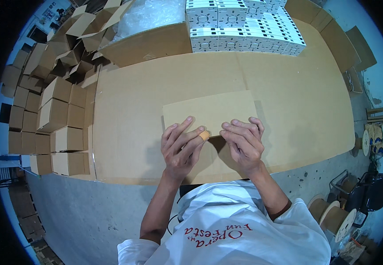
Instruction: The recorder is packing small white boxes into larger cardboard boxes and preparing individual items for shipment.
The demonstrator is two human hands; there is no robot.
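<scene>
A flat, rectangular piece of brown cardboard (pixel 213 106) is in front of me, raised along its near edge, with a shadow beneath it. My left hand (pixel 182 143) grips the left part of that near edge, fingers bent over the top and the thumb hidden. One of its fingers wears an orange band. On the right part of the same edge, my right hand (pixel 244 141) is closed, its fingers lying on the cardboard and its thumb out of sight below. Both hands are close together near the table's front.
The table (pixel 297 119) is covered with brown cardboard. At its back stand an open carton (pixel 151 44) of clear plastic bags and stacked white boxes (pixel 249 39). Brown boxes (pixel 65 115) are piled along the left. Spools (pixel 333 214) and a black chair (pixel 372 192) are at right.
</scene>
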